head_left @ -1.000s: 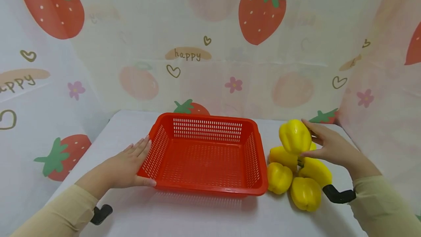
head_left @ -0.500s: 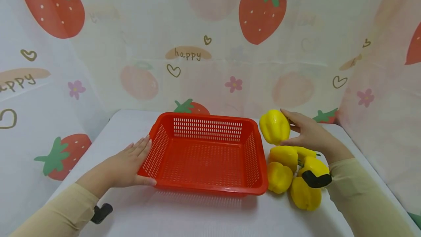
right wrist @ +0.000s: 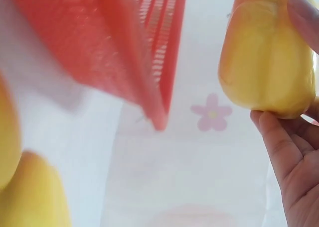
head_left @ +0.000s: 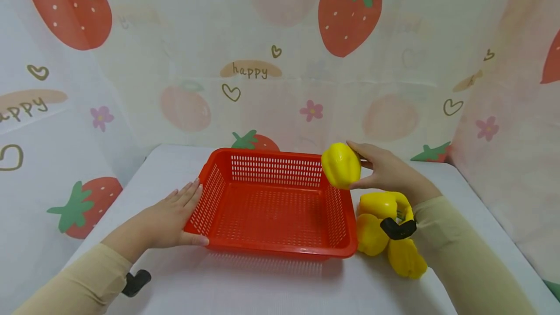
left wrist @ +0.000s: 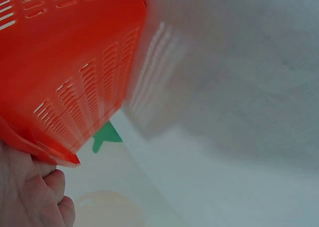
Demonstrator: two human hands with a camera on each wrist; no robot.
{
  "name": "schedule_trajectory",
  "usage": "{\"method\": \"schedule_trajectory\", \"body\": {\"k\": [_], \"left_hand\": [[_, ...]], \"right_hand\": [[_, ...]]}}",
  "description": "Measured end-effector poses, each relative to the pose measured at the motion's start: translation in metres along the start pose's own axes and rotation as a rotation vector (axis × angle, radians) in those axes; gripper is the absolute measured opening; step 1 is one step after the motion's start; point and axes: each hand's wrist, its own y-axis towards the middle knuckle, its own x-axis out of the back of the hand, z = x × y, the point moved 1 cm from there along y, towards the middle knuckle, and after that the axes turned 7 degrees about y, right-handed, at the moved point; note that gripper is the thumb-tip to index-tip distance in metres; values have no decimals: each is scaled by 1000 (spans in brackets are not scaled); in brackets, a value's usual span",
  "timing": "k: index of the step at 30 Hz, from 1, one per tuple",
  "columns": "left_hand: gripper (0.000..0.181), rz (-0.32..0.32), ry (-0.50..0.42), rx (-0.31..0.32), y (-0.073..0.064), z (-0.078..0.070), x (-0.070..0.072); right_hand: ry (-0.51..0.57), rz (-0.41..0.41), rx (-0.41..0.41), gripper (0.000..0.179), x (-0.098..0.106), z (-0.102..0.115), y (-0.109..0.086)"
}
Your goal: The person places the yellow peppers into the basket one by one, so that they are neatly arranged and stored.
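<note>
A yellow bell pepper is held in my right hand, above the right rim of a red plastic basket. In the right wrist view, fingertips and thumb press the sides of that pepper, away from the basket's wall. My left hand rests at the basket's left side, fingers stretched along the rim and thumb at the front corner. Part of this hand shows against the rim in the left wrist view. Nothing lies inside the basket.
Several more yellow peppers lie grouped on the white table, just right of the basket. My right forearm and a black wrist mount partly cover them. A strawberry-printed curtain stands behind and at both sides.
My right hand has carried the pepper leftward and slightly up, from over the pepper group to over the basket's right rim. My left hand and the basket have stayed put.
</note>
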Motion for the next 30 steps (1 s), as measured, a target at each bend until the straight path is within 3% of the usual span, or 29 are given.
{"method": "schedule_trajectory", "body": {"k": [15,24,30], "left_hand": [[124,-9,13,-15,1,1,-2],[122,1,14,-11,0,1,0],[121,2,15,-10,-2,-1,3]], "right_hand": [[3,20,33,97,-21,24,42],[-100,49,11,96,-48,30,67],[-70,82,-19,95,-70,35,82]]}}
